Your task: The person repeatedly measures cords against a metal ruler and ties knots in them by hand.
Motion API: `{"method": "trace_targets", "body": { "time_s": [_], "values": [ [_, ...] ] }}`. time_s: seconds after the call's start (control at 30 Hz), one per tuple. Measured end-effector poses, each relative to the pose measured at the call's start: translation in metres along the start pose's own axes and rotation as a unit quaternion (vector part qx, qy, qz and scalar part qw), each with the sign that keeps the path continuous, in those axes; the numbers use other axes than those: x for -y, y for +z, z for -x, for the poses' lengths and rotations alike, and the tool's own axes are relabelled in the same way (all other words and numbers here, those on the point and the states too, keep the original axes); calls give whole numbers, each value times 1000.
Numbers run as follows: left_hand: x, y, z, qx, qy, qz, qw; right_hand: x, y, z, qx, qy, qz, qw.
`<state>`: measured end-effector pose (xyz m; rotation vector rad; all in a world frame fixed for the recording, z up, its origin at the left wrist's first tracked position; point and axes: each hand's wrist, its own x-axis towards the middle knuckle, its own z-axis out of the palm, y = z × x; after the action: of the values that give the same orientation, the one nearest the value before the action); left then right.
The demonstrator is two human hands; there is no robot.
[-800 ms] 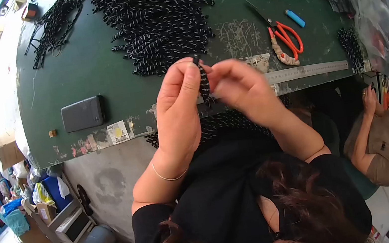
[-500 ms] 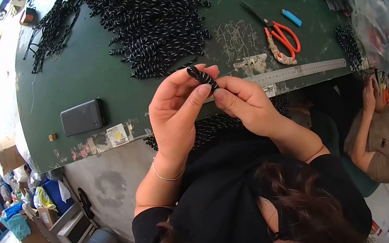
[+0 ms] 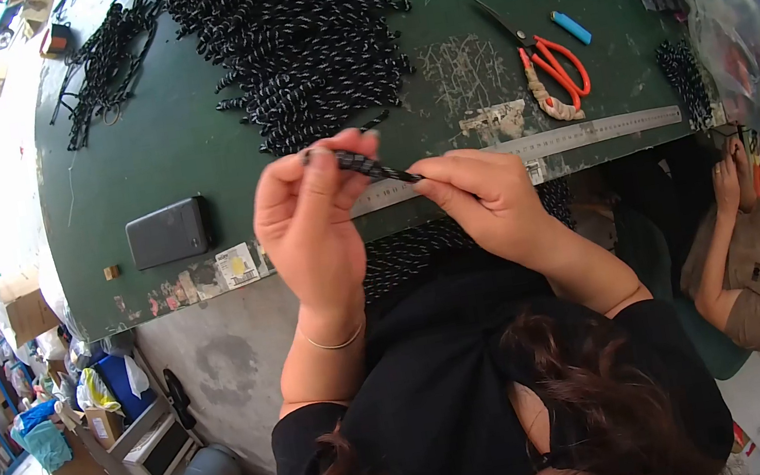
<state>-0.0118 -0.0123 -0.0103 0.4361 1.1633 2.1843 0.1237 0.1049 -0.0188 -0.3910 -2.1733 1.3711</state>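
A short black cord with white flecks (image 3: 369, 166) is stretched between my two hands, above the front edge of the green table. My left hand (image 3: 312, 208) pinches its thicker, coiled-looking end between thumb and fingers. At the other end, the thumb and forefinger of my right hand (image 3: 487, 197) are closed on the thin part. Just beyond my hands lies a large pile of similar knotted black cords (image 3: 303, 52). More flecked cord (image 3: 412, 257) rests on my lap below the table edge.
A steel ruler (image 3: 600, 131) lies along the front edge. Behind it are orange-handled scissors (image 3: 556, 69) and a blue lighter (image 3: 571, 27). A dark power bank (image 3: 168, 233) sits at left, loose cords (image 3: 108, 62) farther back. Another person (image 3: 758, 269) sits at right.
My hands have moved apart, the left one going leftward. The cord, bunched between my fingers before, is now drawn out longer between them.
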Motion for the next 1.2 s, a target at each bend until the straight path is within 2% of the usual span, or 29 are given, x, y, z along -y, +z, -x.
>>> {"method": "trace_targets", "body": {
  "time_s": [0.1, 0.13, 0.17, 0.23, 0.4, 0.5, 0.63, 0.8, 0.9, 1.07, 1.17, 1.2],
  "values": [
    [-5, -20, -11, -45, -6, 75, 996, -5, -13, 8, 72, 143, -106, 981],
    [-7, -22, -13, -41, -10, 74, 996, -4, -14, 7, 66, 144, -106, 982],
    [-8, -23, -13, -51, -16, 80, 995, -1, -15, 4, 60, 220, -239, 944],
    [-5, -22, -14, -69, -31, 94, 993, 3, -20, 0, 40, 346, -485, 802],
    [-3, -24, -16, -59, -28, 81, 995, -1, -13, 3, 42, 337, -452, 825],
    [-3, -21, -15, -78, -31, 82, 993, -5, -9, 5, 48, 302, -366, 879],
    [-2, -25, -15, -87, -33, 81, 992, -3, -17, 6, 72, 291, -331, 895],
    [2, -34, -14, -69, -46, 109, 990, -9, -13, 19, 57, 285, -372, 882],
    [3, -44, -16, -21, -39, 121, 992, -18, -13, 28, 75, 256, -382, 885],
    [-5, -37, -18, -12, -70, 110, 991, -13, -18, 10, 56, 284, -337, 896],
    [0, -36, -17, -80, -78, 89, 990, -6, -16, -3, 37, 338, -412, 845],
    [3, -36, -17, -76, -80, 92, 990, -7, -18, -2, 32, 337, -410, 847]
  ]
}}
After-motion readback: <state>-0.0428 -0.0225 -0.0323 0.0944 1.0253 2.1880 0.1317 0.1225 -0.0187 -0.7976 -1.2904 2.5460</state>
